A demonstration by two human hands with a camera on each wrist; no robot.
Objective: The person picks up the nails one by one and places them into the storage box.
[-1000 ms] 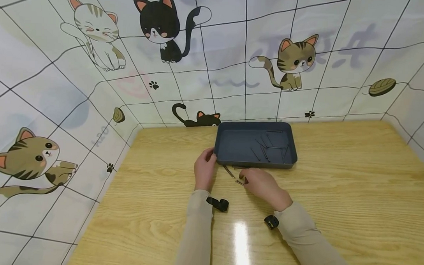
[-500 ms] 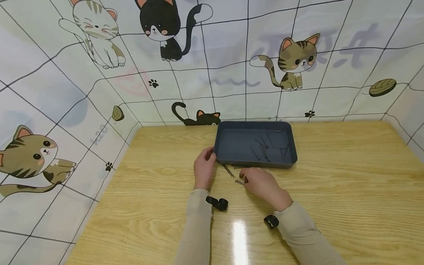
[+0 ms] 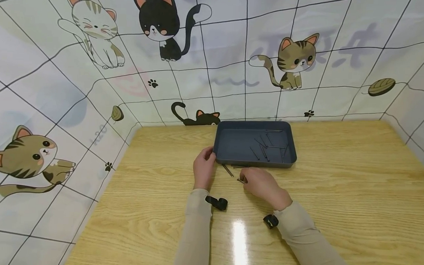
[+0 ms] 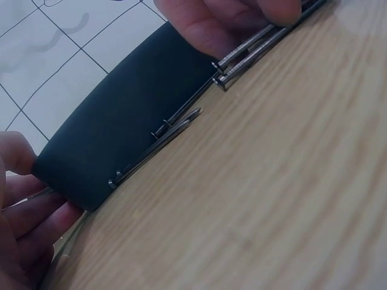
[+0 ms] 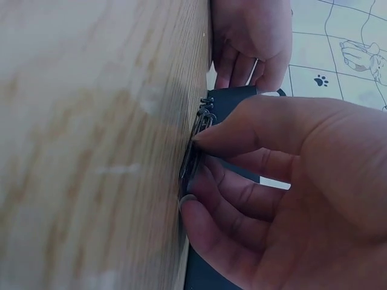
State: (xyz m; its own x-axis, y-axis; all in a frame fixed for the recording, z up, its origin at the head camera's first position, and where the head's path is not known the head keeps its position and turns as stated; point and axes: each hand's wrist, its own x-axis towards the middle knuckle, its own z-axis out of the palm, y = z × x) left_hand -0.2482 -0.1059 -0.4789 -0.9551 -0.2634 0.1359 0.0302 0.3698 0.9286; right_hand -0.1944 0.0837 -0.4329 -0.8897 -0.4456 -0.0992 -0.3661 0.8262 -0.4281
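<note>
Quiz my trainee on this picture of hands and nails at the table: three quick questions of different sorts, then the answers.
1. What does the left hand touch? A) wall B) tray C) right sleeve
2. True or false: every nail in view lies inside the tray.
3. Fill the gap: the right hand is pinching (blank).

Key:
1. B.
2. False; some nails lie on the table outside the tray.
3. Nails.

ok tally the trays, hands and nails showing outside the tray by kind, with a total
Tray: 1
Hands, left hand and right hand: 2
Loose nails: 4
Held nails: 2
Total: 9
</note>
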